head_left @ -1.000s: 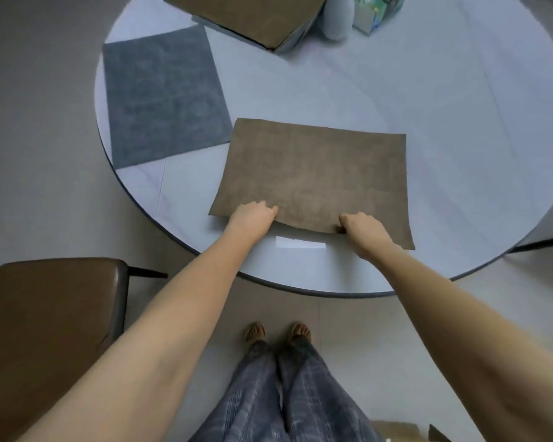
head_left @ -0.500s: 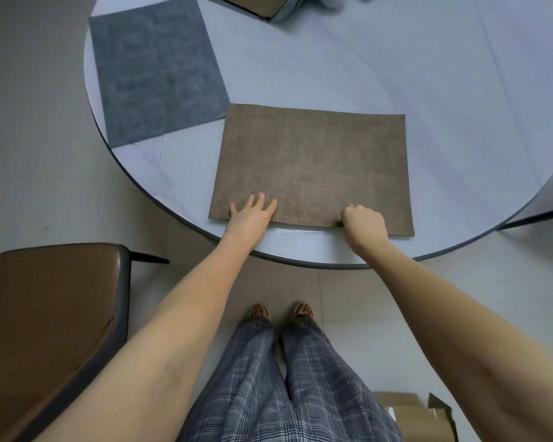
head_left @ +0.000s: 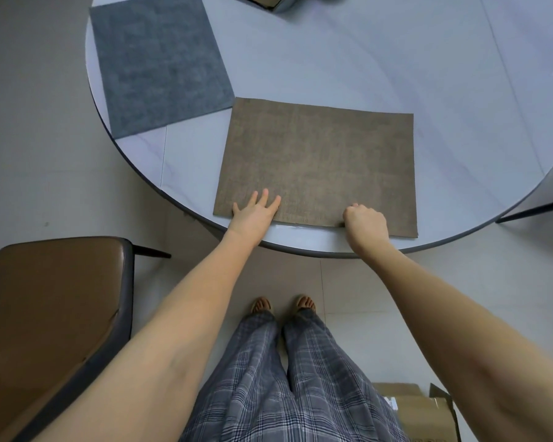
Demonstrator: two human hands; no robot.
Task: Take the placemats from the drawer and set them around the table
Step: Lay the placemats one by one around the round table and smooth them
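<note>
The brown placemat point(head_left: 316, 164) lies flat on the round worktop point(head_left: 348, 59), its near edge just inside the rim in front of the person. That position suits one seat's setting, square to where someone would sit. The left hand point(head_left: 256, 212) rests on the mat's near left part with fingers point(head_left: 265, 196) straight and spread — pressing it down, probably to keep it from sliding while it is squared up. The right hand point(head_left: 366, 223) has its fingers curled at the near edge, apparently pinching the mat's border, though the grip itself is hidden under the knuckles. A grey placemat point(head_left: 160, 62) lies already set to the left, near the brown one but not touching it, angled to follow the rim's curve. At the far edge, a further stack point(head_left: 268, 0) of brown material is only partly in view. A brown chair point(head_left: 51, 314) stands to the left, and a cardboard box point(head_left: 419, 409) sits on the floor.
</note>
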